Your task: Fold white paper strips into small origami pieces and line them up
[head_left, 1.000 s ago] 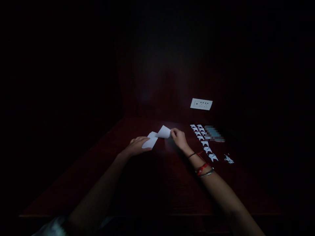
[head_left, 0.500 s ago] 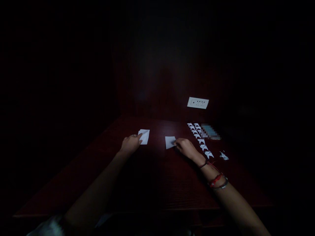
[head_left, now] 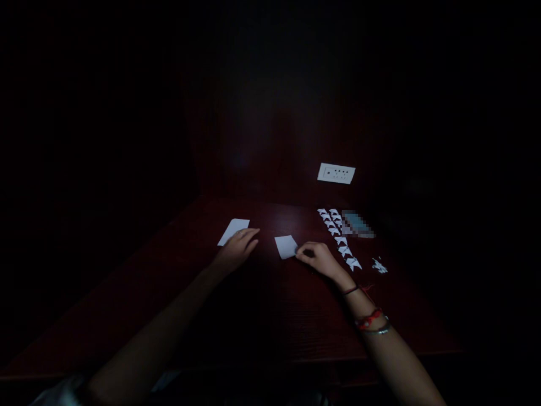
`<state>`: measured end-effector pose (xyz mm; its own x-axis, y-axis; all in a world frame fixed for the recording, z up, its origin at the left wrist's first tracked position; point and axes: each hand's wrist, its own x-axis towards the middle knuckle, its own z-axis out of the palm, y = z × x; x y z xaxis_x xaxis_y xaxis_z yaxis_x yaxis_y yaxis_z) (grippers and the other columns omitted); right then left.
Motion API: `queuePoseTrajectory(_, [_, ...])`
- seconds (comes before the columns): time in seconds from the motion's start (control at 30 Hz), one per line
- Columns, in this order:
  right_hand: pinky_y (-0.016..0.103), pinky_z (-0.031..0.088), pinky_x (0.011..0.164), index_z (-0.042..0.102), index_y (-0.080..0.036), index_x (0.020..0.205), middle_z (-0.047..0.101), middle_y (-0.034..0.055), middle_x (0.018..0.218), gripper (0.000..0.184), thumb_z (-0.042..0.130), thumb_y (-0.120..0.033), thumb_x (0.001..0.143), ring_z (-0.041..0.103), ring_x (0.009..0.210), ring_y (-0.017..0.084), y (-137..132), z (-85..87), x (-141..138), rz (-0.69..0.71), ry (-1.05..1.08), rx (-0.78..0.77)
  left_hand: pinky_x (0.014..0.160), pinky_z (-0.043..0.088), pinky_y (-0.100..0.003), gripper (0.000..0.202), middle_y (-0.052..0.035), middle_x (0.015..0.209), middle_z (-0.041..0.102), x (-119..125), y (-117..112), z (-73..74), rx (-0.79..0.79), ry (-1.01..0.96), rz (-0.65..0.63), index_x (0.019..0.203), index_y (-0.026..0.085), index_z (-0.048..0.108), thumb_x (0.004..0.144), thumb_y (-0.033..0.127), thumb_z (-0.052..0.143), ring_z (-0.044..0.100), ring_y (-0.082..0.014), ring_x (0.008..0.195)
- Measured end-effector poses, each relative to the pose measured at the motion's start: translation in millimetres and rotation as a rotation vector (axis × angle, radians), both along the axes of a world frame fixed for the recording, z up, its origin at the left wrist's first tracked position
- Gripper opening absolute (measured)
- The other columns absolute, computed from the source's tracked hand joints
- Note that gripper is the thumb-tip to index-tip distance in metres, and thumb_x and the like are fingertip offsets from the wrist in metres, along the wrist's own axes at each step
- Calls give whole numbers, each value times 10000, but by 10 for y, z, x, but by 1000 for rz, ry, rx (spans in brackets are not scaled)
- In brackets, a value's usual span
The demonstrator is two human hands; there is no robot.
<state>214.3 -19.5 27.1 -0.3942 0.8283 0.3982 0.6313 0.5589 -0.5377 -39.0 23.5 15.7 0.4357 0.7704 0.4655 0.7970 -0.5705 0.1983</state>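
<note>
Two small white paper pieces lie on a dark red wooden table point(head_left: 262, 316). My left hand point(head_left: 237, 246) lies with fingers stretched out just right of the left paper piece point(head_left: 233, 230), its fingertips off the sheet. My right hand point(head_left: 318, 257) pinches the right edge of the other paper piece point(head_left: 286, 246), which rests flat on the table. Bracelets circle my right wrist.
A row of several small folded white paper shapes point(head_left: 338, 237) runs along the table to the right, with one more folded piece point(head_left: 379, 265) apart. A blurred flat object point(head_left: 357, 223) lies behind them. A white socket plate point(head_left: 336, 173) sits on the back wall. The room is very dark.
The single sheet held between both hands came apart into two pieces. My left hand laid its piece down and let go; my right hand drew its piece down onto the table.
</note>
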Motion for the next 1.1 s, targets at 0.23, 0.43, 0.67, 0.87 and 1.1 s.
queuePoseTrajectory(0.23, [246, 417, 723, 645, -160, 711, 595, 38, 860, 153, 621, -243, 584, 548, 778, 137, 97, -138, 93, -2, 111, -222, 893, 264, -319, 309, -11, 1195, 398, 371, -289, -108, -68, 146, -376, 1121, 256, 414, 833, 341, 341, 343, -165, 1095])
queuePoseTrajectory(0.43, [235, 437, 626, 626, -153, 808, 567, 32, 860, 282, 611, -132, 527, 538, 687, 120, 184, -283, 118, -131, 183, -282, 878, 271, -309, 270, 9, 1132, 436, 373, -364, -46, -96, 174, -451, 1086, 274, 442, 849, 313, 318, 421, -140, 996])
queuePoseTrajectory(0.67, [194, 415, 614, 475, -200, 1091, 566, -16, 747, 572, 514, -39, 543, 509, 637, 83, 127, -207, 79, -222, 110, -259, 884, 261, -334, 307, -23, 1190, 391, 380, -312, -117, -42, 183, -399, 1129, 254, 408, 848, 331, 312, 372, -172, 1061])
queuePoseTrajectory(0.87, [208, 416, 637, 526, -197, 1021, 572, -7, 802, 458, 556, -130, 569, 511, 669, 98, 161, -147, 31, -155, 112, -306, 905, 232, -350, 324, 5, 1229, 358, 342, -270, -172, -80, 211, -398, 1155, 289, 367, 849, 364, 288, 308, -163, 1120])
queuePoseTrajectory(1.1, [219, 404, 647, 544, -170, 980, 568, 0, 782, 408, 527, -110, 576, 500, 662, 101, 229, -170, -29, -235, 130, -254, 889, 252, -354, 311, 6, 1224, 355, 341, -249, -117, -106, 228, -399, 1139, 315, 386, 844, 365, 303, 292, -174, 1127])
